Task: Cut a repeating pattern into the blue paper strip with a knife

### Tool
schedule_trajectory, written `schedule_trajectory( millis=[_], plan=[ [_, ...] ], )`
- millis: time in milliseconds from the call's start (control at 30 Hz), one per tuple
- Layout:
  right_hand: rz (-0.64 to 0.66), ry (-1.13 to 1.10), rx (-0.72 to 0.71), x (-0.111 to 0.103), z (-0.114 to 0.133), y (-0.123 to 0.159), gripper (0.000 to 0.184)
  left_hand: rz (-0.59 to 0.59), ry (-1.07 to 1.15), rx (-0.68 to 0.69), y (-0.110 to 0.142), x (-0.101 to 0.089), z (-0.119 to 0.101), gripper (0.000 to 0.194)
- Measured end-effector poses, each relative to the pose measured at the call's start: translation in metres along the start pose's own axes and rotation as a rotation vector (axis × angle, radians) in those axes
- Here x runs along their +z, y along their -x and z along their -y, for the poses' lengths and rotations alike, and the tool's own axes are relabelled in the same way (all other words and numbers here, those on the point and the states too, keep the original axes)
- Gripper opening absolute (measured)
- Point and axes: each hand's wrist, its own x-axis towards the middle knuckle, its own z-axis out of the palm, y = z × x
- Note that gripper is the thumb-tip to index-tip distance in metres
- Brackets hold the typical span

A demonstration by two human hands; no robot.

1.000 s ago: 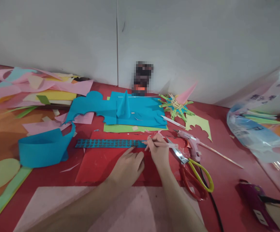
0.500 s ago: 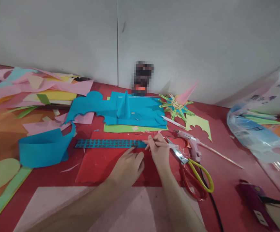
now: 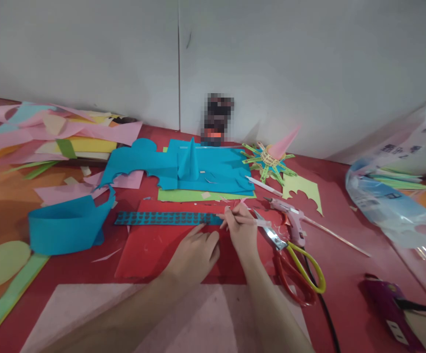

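A long blue paper strip (image 3: 166,218) with dark marks lies across the top edge of a red sheet (image 3: 150,250). My left hand (image 3: 194,255) lies flat on the red sheet, fingers stretched toward the strip's right end. My right hand (image 3: 241,226) is closed in a pinch round a thin pale pen-like tool (image 3: 260,221), its tip at the strip's right end.
Scissors (image 3: 293,260) with red and yellow handles and a pink glue gun (image 3: 289,215) lie right of my hands. Blue sheets (image 3: 183,166), a curled blue band (image 3: 65,223), a paper pile (image 3: 43,132), a green star craft (image 3: 267,159), plastic bags (image 3: 389,196) and a purple tool (image 3: 392,309) surround them.
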Motion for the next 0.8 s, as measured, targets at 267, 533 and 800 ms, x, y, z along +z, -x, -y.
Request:
schedule_trajectory(
  millis=[267, 533, 800],
  plan=[
    [0.032, -0.019, 0.010, 0.0000, 0.0007, 0.0003, 0.028, 0.016, 0.003, -0.005, 0.0003, 0.0007, 0.0007, 0.018],
    [0.015, -0.015, 0.023, 0.0002, 0.0020, 0.0001, 0.029, -0.002, 0.003, 0.002, -0.0001, 0.0010, 0.0001, 0.018],
    [0.015, -0.032, 0.033, -0.0004, 0.0024, 0.0003, 0.028, 0.023, -0.017, -0.002, 0.0001, 0.0000, 0.0001, 0.017]
  ],
)
